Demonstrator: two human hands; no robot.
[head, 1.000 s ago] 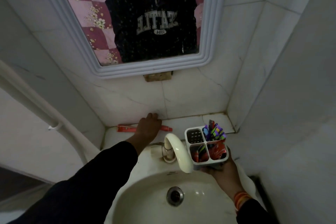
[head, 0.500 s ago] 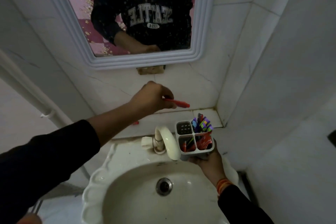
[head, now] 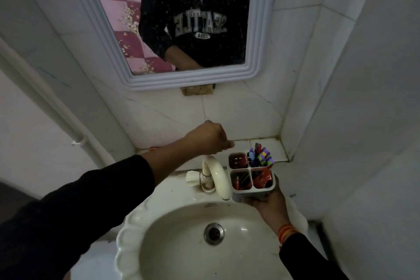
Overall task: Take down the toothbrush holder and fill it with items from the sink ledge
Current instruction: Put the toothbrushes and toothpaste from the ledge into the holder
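Grip of left hand (head: 208,137) curled shut into a loose fist above the tap, just left of the holder; whether anything was pinched inside could not be told. Dark sleeve (head: 75,207) reaching in from lower left, forearm bare. Below and between the arms, a cream sink (head: 172,245) with a metal drain (head: 213,233) at its middle. Behind the basin, a cream tap (head: 217,176) arching forward, spout just beside the holder's left wall. Further right, a white toothbrush holder (head: 251,179) with four compartments, held upright over the sink's right rim: rear-left compartment showing a perforated floor, rear-right packed with purple and green brushes (head: 261,154), the two front ones holding red items. Grip of right hand (head: 267,203) closed under and around the holder's base, cradling it from below. Orange bangles (head: 286,231) at that wrist. Tiled sink ledge (head: 263,145) behind the holder. Above, a mirror (head: 259,52) on the wall.
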